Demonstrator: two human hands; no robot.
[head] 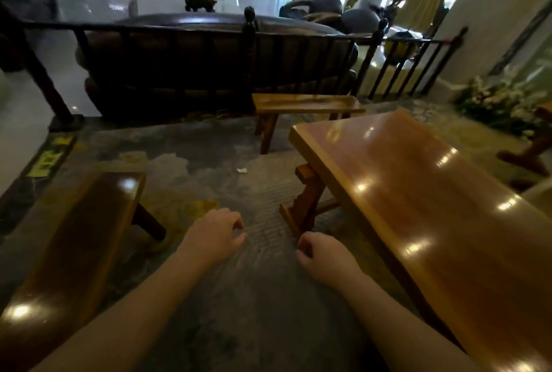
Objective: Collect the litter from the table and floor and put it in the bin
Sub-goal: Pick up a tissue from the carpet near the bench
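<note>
A small white crumpled scrap of litter [241,170] lies on the grey stone floor [209,180], ahead of both hands and left of the table leg. My left hand [213,234] hovers over the floor with its fingers loosely curled and nothing in it. My right hand [324,255] is close beside it, next to the table's foot, fingers curled inward and apparently holding nothing. The long glossy wooden table [418,192] stretches along the right. No bin is in view.
A dark wooden bench [74,240] stands at the left and a smaller bench [304,103] at the far end of the table. A black railing [209,31] and a large dark carved piece close off the back. Flowers [495,100] sit at the right.
</note>
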